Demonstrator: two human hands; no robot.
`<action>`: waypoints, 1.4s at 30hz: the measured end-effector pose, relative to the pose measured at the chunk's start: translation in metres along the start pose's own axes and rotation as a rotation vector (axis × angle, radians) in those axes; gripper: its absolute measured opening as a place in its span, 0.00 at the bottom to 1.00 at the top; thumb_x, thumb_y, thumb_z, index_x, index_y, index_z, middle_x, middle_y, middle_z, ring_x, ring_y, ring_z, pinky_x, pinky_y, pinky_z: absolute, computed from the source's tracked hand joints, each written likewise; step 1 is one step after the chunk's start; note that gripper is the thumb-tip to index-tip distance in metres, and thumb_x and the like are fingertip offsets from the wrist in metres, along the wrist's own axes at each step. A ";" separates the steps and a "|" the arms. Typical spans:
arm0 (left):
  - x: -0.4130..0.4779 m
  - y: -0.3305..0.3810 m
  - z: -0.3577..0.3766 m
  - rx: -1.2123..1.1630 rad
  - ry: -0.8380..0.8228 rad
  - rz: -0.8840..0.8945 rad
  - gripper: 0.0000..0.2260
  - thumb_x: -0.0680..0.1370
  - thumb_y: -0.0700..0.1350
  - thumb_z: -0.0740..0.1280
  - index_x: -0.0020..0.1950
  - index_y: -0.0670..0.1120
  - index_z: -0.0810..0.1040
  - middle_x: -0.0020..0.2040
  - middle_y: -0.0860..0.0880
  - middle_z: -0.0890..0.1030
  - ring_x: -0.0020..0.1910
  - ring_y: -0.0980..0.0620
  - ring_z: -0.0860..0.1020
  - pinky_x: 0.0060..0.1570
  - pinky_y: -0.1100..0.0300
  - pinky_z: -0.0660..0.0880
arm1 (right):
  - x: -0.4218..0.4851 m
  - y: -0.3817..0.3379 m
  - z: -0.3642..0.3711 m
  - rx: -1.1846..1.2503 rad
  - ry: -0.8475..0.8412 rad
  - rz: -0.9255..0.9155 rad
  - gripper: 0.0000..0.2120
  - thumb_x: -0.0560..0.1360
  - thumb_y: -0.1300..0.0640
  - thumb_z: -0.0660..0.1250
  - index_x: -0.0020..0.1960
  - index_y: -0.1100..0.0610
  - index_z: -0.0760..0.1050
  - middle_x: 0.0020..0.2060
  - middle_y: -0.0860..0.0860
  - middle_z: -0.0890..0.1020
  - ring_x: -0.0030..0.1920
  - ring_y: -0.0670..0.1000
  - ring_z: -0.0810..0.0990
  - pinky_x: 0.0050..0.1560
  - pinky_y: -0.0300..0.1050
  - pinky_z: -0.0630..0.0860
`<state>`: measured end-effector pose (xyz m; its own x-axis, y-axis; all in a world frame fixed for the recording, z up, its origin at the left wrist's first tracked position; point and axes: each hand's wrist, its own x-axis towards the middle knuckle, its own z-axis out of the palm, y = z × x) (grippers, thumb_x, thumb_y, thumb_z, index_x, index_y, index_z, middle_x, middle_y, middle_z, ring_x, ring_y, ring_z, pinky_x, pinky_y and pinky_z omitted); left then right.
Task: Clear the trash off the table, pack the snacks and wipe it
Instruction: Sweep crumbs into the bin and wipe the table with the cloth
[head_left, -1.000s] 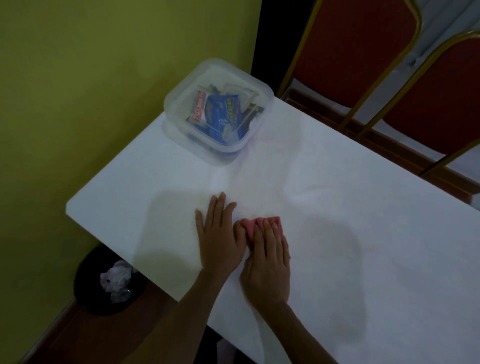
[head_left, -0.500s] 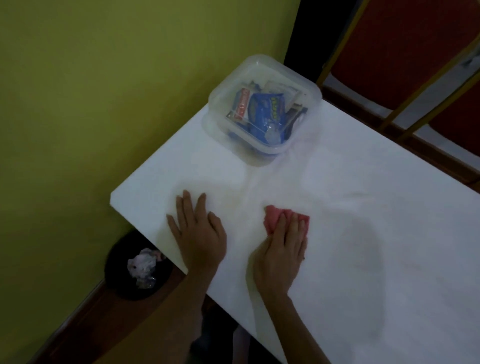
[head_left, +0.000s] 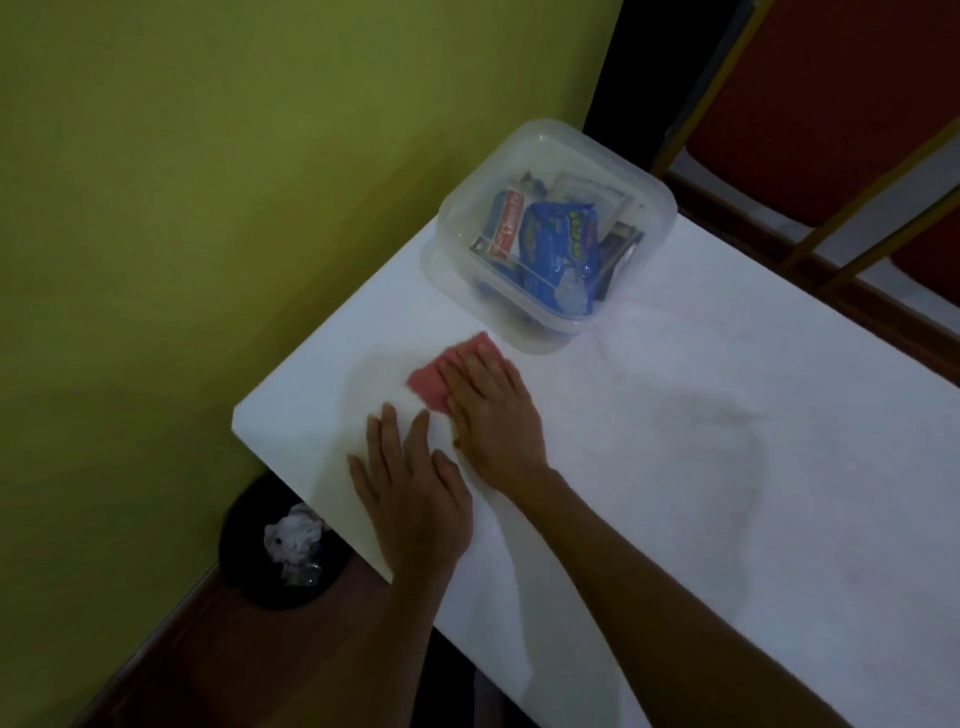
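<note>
1. Pressing flat on a pink cloth (head_left: 434, 382), the right hand (head_left: 488, 410) is wiping the white table (head_left: 701, 467) just in front of the clear plastic box (head_left: 558, 228); its fingers are stretched out on top of the cloth, pinning it rather than gripping it.
2. Resting palm down near the table's corner, the left hand (head_left: 415, 488) is holding nothing, fingers spread and relaxed on the bare surface.
3. Half a second ago the cloth was lying further toward the person and to the right; it is now sitting up close to the box, so the wiping stroke is travelling toward the far left corner.
4. Snack packets (head_left: 556, 249), a blue one most visible, are sitting inside the lidded box at the table's far edge, which suggests packing is finished.
5. Crumpled trash (head_left: 293, 538) is lying in the dark bin (head_left: 249, 582) on the floor below the corner, so clearing also looks done.
6. Wiping appears to be the only step left, with the long stretch of table to the right seemingly waiting its turn.
</note>
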<state>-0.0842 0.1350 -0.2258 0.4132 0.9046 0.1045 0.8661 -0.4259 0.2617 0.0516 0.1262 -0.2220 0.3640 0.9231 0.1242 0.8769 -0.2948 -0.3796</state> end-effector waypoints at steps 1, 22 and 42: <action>0.000 0.001 0.000 0.001 -0.004 -0.006 0.21 0.81 0.47 0.57 0.74 0.48 0.69 0.79 0.43 0.61 0.79 0.43 0.56 0.76 0.39 0.53 | 0.007 0.008 0.000 -0.032 -0.021 -0.008 0.33 0.73 0.54 0.73 0.76 0.55 0.66 0.76 0.54 0.66 0.79 0.56 0.57 0.78 0.59 0.54; 0.003 0.000 0.004 -0.081 0.010 -0.018 0.20 0.79 0.44 0.57 0.72 0.47 0.69 0.78 0.43 0.63 0.79 0.43 0.57 0.76 0.39 0.52 | -0.119 -0.087 0.010 0.086 0.155 0.583 0.26 0.83 0.50 0.57 0.79 0.57 0.60 0.79 0.54 0.58 0.80 0.53 0.50 0.79 0.57 0.51; -0.049 0.037 -0.037 -0.206 -0.491 0.093 0.27 0.78 0.40 0.54 0.78 0.39 0.60 0.81 0.39 0.52 0.80 0.42 0.49 0.76 0.42 0.49 | -0.375 -0.022 -0.101 -0.135 0.002 1.047 0.41 0.60 0.42 0.74 0.72 0.48 0.72 0.72 0.49 0.73 0.68 0.58 0.74 0.63 0.61 0.73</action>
<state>-0.0835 0.0754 -0.1856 0.6111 0.7276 -0.3118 0.7669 -0.4466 0.4608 -0.0721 -0.2384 -0.1677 0.9598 0.1917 -0.2051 0.1524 -0.9693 -0.1928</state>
